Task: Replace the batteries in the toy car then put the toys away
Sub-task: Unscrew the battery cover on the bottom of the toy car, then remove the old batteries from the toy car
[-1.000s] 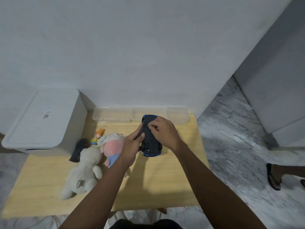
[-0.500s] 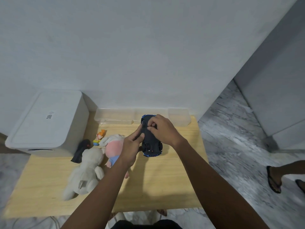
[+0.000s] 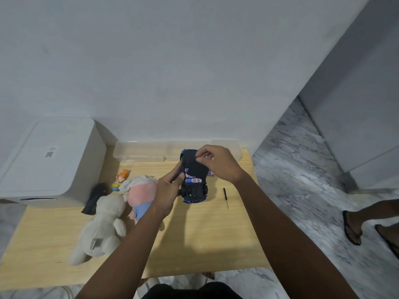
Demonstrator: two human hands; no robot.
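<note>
Holding the blue toy car (image 3: 194, 180) upside down at frame centre, above the wooden table (image 3: 205, 238); left hand (image 3: 167, 190) is closed around its left flank, thumb on the underside. Right hand (image 3: 218, 164) has thumb and fingertips pinched together on the dark underside panel at the far end of the car; whether that piece is the loose battery cover, I cannot tell. Compartment is exposed: a labelled battery (image 3: 193, 180) lies across it, another partly visible just above. Old or new cells, cannot tell. Small screwdriver (image 3: 225, 194) lies on the table just right of the car. Judgement: battery step is mid-way, cover not yet fastened. Putting away not started: white plush (image 3: 101, 225), pink plush (image 3: 140, 195) and small orange figure (image 3: 121, 179) lie left of centre; white bin (image 3: 49, 160) at left is closed.
</note>
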